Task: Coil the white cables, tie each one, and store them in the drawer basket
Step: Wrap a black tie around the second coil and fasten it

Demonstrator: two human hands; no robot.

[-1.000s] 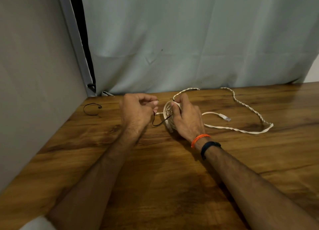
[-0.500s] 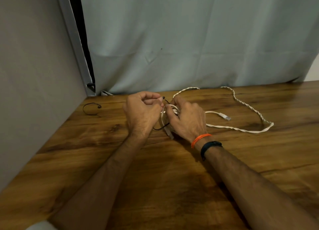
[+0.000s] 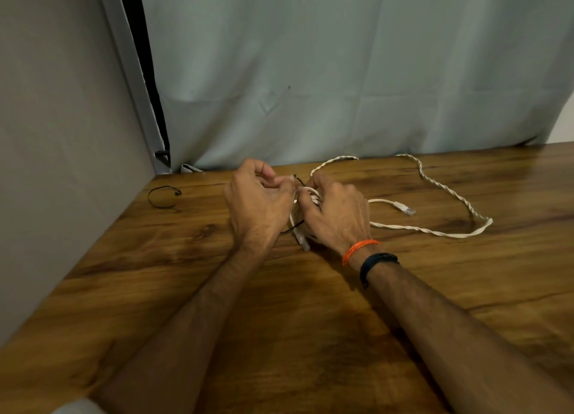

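Coiled cable: a small bundle of white cable [image 3: 297, 217] sits between both hands on the wooden table [image 3: 310, 336], one plug end poking out toward the person.
Left hand: left hand [image 3: 259, 204], fingers curled, pinches the upper end of a thin black tie [image 3: 298, 180] above the bundle.
Right hand: right hand [image 3: 337, 214] grips the coil, fingertips pressed into its top.
Black tie: it loops round the coil, its lower part showing beneath the hands.
Second cable: a twisted white cable [image 3: 447, 193] sprawls loose to the right, uncoiled.
Spare tie: another black tie [image 3: 163, 196] lies well apart, near the left wall.
Backdrop: a pale curtain [image 3: 341, 71] hangs behind the table.
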